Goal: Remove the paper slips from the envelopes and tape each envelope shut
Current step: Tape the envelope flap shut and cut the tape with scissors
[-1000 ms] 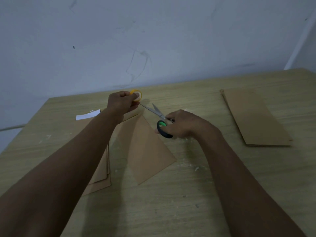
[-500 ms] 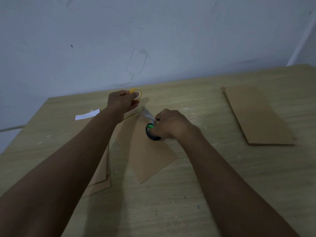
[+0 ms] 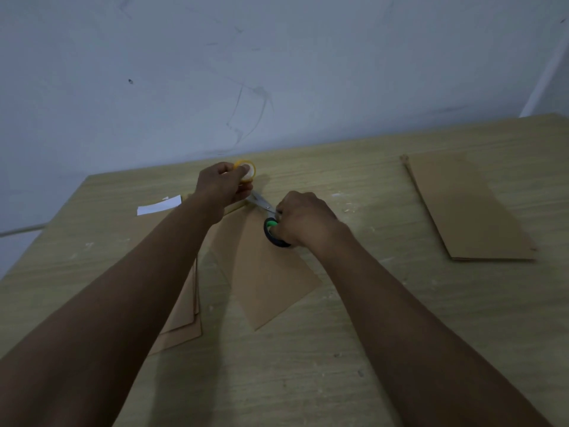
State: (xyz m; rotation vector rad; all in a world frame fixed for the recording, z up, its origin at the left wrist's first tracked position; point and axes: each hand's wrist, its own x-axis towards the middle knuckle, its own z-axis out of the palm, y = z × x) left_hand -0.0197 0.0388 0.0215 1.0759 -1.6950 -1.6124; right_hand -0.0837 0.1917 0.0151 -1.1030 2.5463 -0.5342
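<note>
Tape cut over brown paper envelope

Left hand [image 3: 223, 184] grasps yellow-cored tape roll [image 3: 245, 171]; right hand [image 3: 303, 220] grips green-and-black-handled steel scissors [image 3: 268, 219], blades toward 10 o'clock; envelope [image 3: 264, 272] lies flat on wooden counter [image 3: 354, 349] beneath both hands

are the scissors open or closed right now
Closed, or nearly: the scissors show one narrow silver strip, no V between blades. The right hand grips the handles; the tips are hidden behind the left hand.

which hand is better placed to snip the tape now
Right hand: it already grips the green-and-black-handled scissors, blades pointing at the left hand, which holds the yellow tape roll over the brown paper envelope.
</note>
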